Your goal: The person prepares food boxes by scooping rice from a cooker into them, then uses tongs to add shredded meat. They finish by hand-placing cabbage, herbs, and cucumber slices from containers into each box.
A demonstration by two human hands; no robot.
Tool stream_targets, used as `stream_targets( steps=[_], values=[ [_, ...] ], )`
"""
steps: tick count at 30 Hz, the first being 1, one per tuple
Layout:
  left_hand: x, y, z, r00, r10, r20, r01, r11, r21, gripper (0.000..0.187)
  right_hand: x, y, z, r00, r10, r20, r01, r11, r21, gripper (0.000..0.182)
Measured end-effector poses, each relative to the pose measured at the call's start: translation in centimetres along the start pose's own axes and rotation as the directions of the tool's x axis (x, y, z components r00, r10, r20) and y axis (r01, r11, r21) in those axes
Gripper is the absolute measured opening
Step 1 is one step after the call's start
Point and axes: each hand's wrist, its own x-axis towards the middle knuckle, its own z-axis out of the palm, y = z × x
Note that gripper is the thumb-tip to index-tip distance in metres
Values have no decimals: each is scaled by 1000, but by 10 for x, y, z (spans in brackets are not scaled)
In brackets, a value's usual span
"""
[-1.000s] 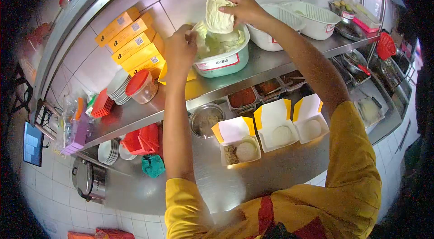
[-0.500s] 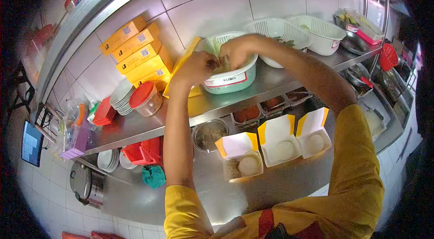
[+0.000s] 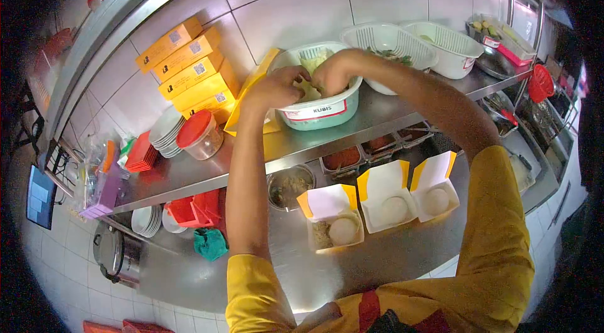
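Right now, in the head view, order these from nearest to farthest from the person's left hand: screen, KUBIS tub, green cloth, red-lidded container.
1. KUBIS tub: at the left hand.
2. Red-lidded container: left, same shelf.
3. Green cloth: lower left, below shelf.
4. Screen: far left.

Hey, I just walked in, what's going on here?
A person in a yellow shirt has the right hand down in the tub labelled KUBIS, among pale leaves; the left hand is at its rim. On the counter below, three open boxes each hold a pale mound; the leftmost also holds brownish food.
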Motion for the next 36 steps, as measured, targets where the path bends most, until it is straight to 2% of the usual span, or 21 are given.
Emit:
stream_targets(
  steps=[2,4,5,6,7,8,9,10,11,14,15,17,20,23,25,29,32,33,34,35,36],
  values=[
    [3,11,-1,999,-37,37,34,997,75,40,4,-8,-1,993,111,38,-106,988,-113,34],
    [5,21,-6,986,-129,108,125,991,41,37,-8,-13,-11,987,154,51,-156,987,44,36],
    [7,16,-4,986,-129,110,125,991,43,37,-4,6,-11,999,24,44,-33,977,209,35],
    [9,10,-1,997,-66,-30,62,991,-120,39,-10,18,-14,999,23,43,-32,978,208,35],
    [10,3,2,983,-27,-181,-23,963,-270,41,-18,31,-14,991,-48,-127,99,899,426,32],
    [9,7,0,982,-31,-184,-21,962,-271,41,-25,37,-15,949,-77,-304,253,762,596,28],
    [8,11,-3,979,-94,-183,-24,832,-555,42,-29,41,-16,950,-80,-303,254,764,593,28],
    [7,16,-5,975,-151,-162,-34,619,-784,44,-32,45,-16,908,7,-418,352,529,772,27],
    [6,23,-7,974,-152,-166,-37,619,-784,44,-35,44,-17,860,127,-494,455,248,855,25],
    [3,43,-6,957,-231,-178,-58,447,-893,52,-42,37,-13,765,255,-591,586,104,803,30],
    [4,45,-4,953,-218,-209,-51,567,-822,53,-34,42,-9,736,314,-600,565,204,800,43],
    [11,44,1,934,-193,-300,-85,697,-712,49,-35,38,-6,775,332,-538,502,194,843,48],
    [15,29,5,913,-241,-330,-143,570,-809,40,-41,24,-6,822,335,-461,411,211,887,60],
    [18,25,7,873,-229,-431,-203,633,-747,31,-35,20,-3,825,180,-535,523,115,845,55],
    [15,31,8,840,-235,-489,-178,732,-658,24,-28,17,6,710,277,-647,465,506,727,55],
    [13,47,3,741,-263,-618,-124,850,-511,18,-34,21,-1,669,336,-663,489,473,733,57],
    [12,48,-4,701,-284,-655,-63,889,-453,16,-36,20,-3,783,305,-542,439,345,829,60],
    [9,49,-8,702,-283,-654,-64,889,-453,16,-38,17,-3,862,259,-435,258,513,819,61],
    [4,49,-12,614,-187,-767,9,973,-230,15,-39,14,-3,921,238,-307,77,663,745,61],
    [0,50,-16,529,-58,-846,107,994,-1,15,-35,19,4,921,188,-342,18,855,519,63],
    [-1,46,-19,530,-57,-846,107,994,0,15,-19,27,13,920,188,-343,19,854,519,63]
  ],
)
